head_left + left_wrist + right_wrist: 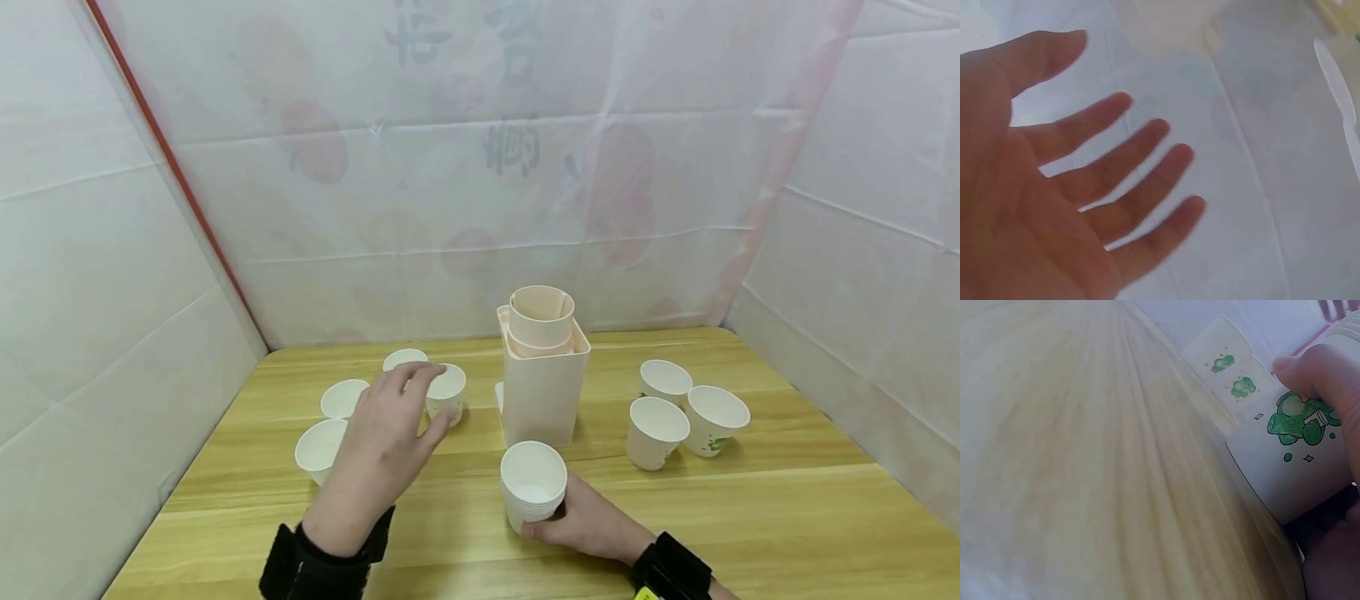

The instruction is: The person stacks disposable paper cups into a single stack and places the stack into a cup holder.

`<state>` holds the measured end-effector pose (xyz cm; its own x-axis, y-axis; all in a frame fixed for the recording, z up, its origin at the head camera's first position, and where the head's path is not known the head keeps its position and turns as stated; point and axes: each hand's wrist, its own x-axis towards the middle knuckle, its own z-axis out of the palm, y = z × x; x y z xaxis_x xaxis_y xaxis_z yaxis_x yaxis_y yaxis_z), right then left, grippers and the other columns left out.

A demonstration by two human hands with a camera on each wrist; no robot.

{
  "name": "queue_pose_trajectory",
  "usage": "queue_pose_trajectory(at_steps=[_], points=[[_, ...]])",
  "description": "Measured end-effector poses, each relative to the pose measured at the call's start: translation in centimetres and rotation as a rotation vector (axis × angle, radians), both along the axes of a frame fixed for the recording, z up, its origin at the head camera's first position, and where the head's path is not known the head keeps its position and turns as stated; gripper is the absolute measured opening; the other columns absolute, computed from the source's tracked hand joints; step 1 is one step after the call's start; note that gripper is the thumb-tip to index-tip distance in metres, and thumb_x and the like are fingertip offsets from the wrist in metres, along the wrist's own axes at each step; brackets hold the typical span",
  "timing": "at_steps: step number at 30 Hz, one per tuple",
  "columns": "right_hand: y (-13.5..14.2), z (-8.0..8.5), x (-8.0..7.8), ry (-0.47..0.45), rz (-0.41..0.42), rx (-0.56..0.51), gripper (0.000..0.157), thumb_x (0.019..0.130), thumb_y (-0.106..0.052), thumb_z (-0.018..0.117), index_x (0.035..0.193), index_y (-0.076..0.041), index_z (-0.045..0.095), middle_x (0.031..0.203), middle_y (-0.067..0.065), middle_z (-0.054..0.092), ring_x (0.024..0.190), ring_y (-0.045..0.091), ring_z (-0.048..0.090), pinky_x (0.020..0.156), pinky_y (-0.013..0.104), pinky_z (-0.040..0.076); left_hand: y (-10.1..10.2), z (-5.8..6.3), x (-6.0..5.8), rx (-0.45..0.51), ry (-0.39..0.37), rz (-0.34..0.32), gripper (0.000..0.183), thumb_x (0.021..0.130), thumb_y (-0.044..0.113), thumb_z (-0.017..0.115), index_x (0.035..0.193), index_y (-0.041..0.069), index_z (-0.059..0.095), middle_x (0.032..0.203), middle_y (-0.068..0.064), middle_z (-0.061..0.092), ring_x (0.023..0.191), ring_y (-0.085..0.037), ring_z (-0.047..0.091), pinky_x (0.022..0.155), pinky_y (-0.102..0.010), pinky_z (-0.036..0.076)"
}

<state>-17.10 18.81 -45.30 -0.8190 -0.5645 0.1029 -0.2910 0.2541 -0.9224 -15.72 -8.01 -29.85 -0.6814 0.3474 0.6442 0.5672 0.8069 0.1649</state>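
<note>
Left hand, raised, fingers loosely spread, empty, near white paper cups; right hand, low, grasping a nested paper-cup stack.

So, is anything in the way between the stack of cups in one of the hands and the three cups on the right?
Apart from the right hand gripping the cup stack, nothing visible stands between that stack and the three cups. The beige container stands behind the stack, off that path.
</note>
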Motion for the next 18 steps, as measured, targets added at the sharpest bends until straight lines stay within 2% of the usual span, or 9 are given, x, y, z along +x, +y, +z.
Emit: queue_pose_trajectory(at_steps=[5,8,11,14,18], points=[[0.0,0.0,0.0,0.002,0.002,-0.001,0.066,0.078,-0.024,0.073,0.131,-0.024,0.034,0.124,0.001,0.049,0.113,0.02,0.045,0.097,0.038,0.036,-1.4,-0.1,0.5,-0.054,-0.109,0.151,0.048,0.081,0.034,0.069,0.12,0.01,0.052,0.115,-0.014,0.055,0.102,-0.033,0.05,0.078,-0.051,0.045],[0.0,0.0,0.0,0.0,0.005,-0.005,0.066,0.078,-0.024,0.073,0.131,-0.024,0.034,0.124,0.001,0.049,0.114,0.02,0.045,0.097,0.038,0.035,-2.1,-0.2,0.9,-0.117,-0.214,0.239,0.053,0.079,0.036,0.07,0.12,0.008,0.052,0.117,-0.02,0.053,0.102,-0.04,0.048,0.077,-0.056,0.044],[0.0,0.1,0.0,-0.004,0.006,-0.005,0.066,0.078,-0.024,0.073,0.131,-0.024,0.034,0.124,0.001,0.049,0.114,0.02,0.044,0.097,0.038,0.035,-2.9,-0.2,1.2,-0.181,-0.351,0.322,0.059,0.077,0.038,0.071,0.121,0.005,0.051,0.12,-0.024,0.049,0.105,-0.046,0.043,0.077,-0.061,0.042],[0.0,0.0,0.0,-0.005,0.008,-0.005,0.066,0.078,-0.024,0.073,0.132,-0.024,0.033,0.124,0.001,0.048,0.114,0.02,0.044,0.097,0.039,0.035,-3.7,0.0,1.4,-0.2,-0.485,0.387,0.063,0.076,0.04,0.07,0.123,0.004,0.048,0.123,-0.028,0.044,0.105,-0.05,0.04,0.076,-0.063,0.041],[0.0,0.0,0.0,0.005,0.014,-0.011,0.066,0.078,-0.023,0.073,0.132,-0.023,0.033,0.124,0.002,0.049,0.114,0.021,0.045,0.097,0.037,0.036,-5.0,0.0,1.4,-0.18,-0.606,0.438,0.067,0.074,0.039,0.07,0.125,0.004,0.043,0.122,-0.032,0.04,0.099,-0.054,0.039,0.071,-0.064,0.039]])
